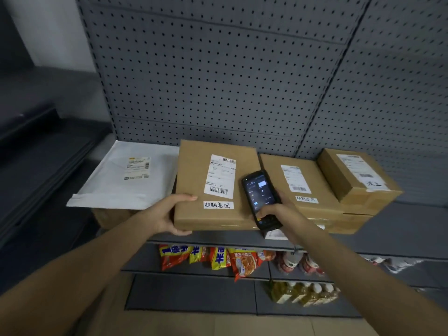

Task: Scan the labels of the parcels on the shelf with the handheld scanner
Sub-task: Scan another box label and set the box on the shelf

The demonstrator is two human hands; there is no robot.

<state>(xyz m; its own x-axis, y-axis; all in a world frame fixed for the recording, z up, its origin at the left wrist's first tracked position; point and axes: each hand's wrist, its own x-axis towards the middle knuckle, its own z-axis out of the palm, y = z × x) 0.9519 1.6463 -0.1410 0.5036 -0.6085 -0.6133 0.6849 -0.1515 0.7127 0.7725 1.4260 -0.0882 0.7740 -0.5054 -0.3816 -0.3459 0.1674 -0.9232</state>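
On the grey shelf (400, 229) below the pegboard back (218, 69), the left hand (167, 214) grips the near left corner of a flat cardboard parcel (194, 190), thumb lying on the top face and fingers curled under the bottom edge. Its shipping label (220, 176) faces up, with a small handwritten sticker (218, 205) just below it. The right hand (278, 212) is wrapped round the lower end of the handheld scanner (260, 200), thumb on the keys, lit screen facing up; the scanner hovers over the parcel's right edge. A white mailer bag (121, 180) lies to the left; a second flat box (303, 187) and a smaller box (356, 178) lie to the right. Snack packets (218, 258) hang on the shelf below
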